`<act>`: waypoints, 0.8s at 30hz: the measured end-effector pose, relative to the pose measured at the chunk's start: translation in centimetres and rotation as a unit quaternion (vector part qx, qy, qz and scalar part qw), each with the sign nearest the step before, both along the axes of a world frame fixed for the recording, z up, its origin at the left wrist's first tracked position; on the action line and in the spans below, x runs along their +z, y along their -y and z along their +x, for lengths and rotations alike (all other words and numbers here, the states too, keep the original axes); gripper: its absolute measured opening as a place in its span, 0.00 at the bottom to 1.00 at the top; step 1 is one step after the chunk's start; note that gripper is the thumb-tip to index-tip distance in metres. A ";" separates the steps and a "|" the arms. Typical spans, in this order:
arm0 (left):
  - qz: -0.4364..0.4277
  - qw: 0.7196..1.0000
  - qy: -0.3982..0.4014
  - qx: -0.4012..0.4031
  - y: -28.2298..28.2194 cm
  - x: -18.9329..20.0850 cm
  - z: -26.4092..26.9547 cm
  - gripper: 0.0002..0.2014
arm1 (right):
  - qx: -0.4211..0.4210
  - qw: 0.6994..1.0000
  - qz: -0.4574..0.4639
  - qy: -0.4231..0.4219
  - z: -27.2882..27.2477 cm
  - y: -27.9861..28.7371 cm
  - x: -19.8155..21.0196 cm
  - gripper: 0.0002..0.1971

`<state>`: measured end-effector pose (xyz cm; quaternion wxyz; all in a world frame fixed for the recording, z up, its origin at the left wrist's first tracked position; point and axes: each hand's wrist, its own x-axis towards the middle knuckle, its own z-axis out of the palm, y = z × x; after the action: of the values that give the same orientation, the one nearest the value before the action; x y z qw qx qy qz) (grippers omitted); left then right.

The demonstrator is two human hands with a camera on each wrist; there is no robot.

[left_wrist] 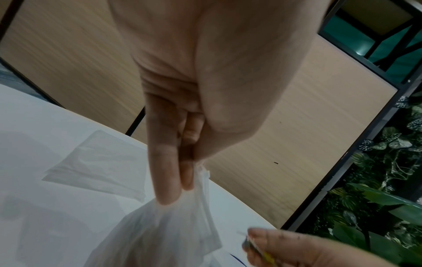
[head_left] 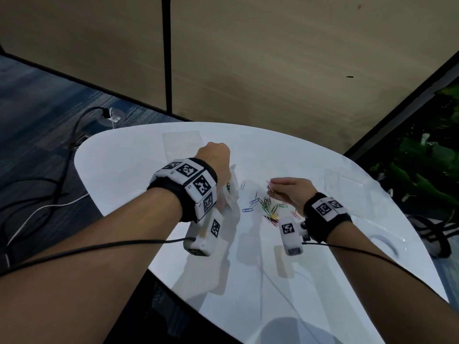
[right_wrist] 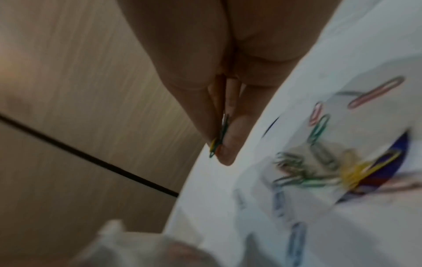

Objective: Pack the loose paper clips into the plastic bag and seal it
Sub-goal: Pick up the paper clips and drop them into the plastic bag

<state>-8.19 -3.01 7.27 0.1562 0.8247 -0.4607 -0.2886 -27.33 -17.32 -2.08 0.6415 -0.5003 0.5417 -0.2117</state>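
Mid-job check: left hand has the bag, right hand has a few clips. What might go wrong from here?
1. The left hand pinches the plastic bag bunched near its top, so its mouth may be too narrow and clips may miss.
2. The right hand pinches several paper clips by their edges; one may slip out on the way.
3. Many loose clips lie tangled on the white table; some may be left behind before sealing.

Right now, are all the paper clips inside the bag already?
No, lots of colourful paper clips lie on the white table, outside the plastic bag the left hand holds.
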 end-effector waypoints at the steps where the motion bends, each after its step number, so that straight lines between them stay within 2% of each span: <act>1: -0.001 1.000 -0.001 0.001 0.0 0.0 -0.1 0.14 | 0.006 0.998 0.028 0.058 0.6 -0.8 1.3 0.13; 3: -0.006 1.000 -0.001 0.004 0.1 0.0 -0.4 0.14 | 0.039 0.989 0.068 0.126 2.0 -2.3 3.4 0.13; 5: -0.009 1.000 -0.002 0.002 0.1 0.1 -0.6 0.14 | 0.080 0.982 0.095 0.143 3.5 -3.7 4.5 0.12; 10: -0.014 1.000 0.017 -0.011 -0.1 0.2 -0.8 0.13 | 0.197 0.976 0.068 0.056 6.7 -6.4 4.9 0.13; 12: -0.015 0.999 0.026 -0.012 -0.2 0.2 -0.6 0.14 | 0.219 0.975 0.024 0.023 7.3 -6.8 4.6 0.16; 14: -0.019 0.999 0.025 -0.012 -0.2 0.2 -0.5 0.14 | 0.218 0.973 -0.061 -0.048 7.7 -7.1 4.4 0.14; 15: -0.020 1.000 0.021 -0.011 -0.3 0.2 -0.4 0.15 | 0.226 0.960 -0.126 -0.111 7.8 -7.1 4.4 0.12; 17: -0.019 1.000 0.013 -0.008 -0.3 0.3 -0.4 0.14 | 0.268 0.905 -0.241 -0.226 8.1 -7.4 4.7 0.11; 19: -0.019 1.000 0.007 -0.007 -0.3 0.3 -0.3 0.14 | 0.307 0.866 -0.289 -0.268 8.5 -7.9 5.0 0.11; 24: -0.019 1.000 0.002 -0.007 -0.5 0.5 0.0 0.15 | 0.319 0.850 -0.317 -0.276 9.0 -8.2 5.5 0.15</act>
<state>-8.21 -2.53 7.74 0.1685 0.8190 -0.4721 -0.2794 -18.31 -9.14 3.41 0.3049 -0.8593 0.4105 -0.0088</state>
